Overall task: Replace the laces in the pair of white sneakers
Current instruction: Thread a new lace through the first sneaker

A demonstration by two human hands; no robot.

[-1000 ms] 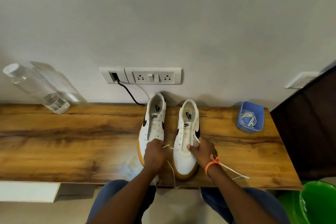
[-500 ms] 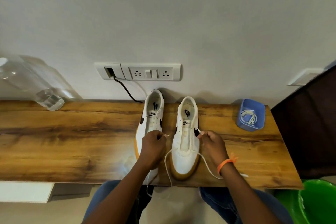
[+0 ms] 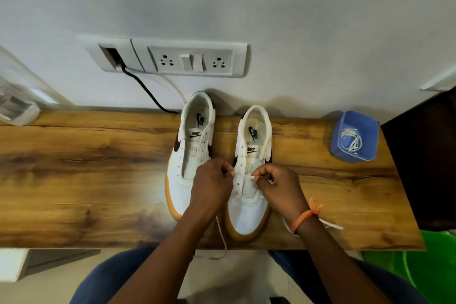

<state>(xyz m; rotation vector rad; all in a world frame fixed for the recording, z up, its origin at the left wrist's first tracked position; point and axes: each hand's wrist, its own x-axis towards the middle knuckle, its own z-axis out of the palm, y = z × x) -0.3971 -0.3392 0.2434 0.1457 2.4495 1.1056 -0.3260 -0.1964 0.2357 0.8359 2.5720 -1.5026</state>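
Two white sneakers with gum soles stand side by side on the wooden shelf (image 3: 86, 180), toes toward me. The left sneaker (image 3: 191, 153) has no lace in its eyelets. Over the right sneaker (image 3: 251, 155), my left hand (image 3: 212, 185) and my right hand (image 3: 278, 187) each pinch an end of a white lace (image 3: 244, 176) stretched across the lower eyelets. One loose tail (image 3: 222, 239) hangs off the shelf's front edge and another tail (image 3: 330, 224) lies behind my right wrist.
A blue tub (image 3: 355, 136) holding more white laces sits at the shelf's right end. A clear bottle (image 3: 17, 106) stands at the far left. A socket panel (image 3: 172, 59) with a black cable is on the wall. A green bin (image 3: 431, 266) stands lower right.
Both hands have come together over the right sneaker's eyelets, pulling the lace taut between them. The camera has moved closer.
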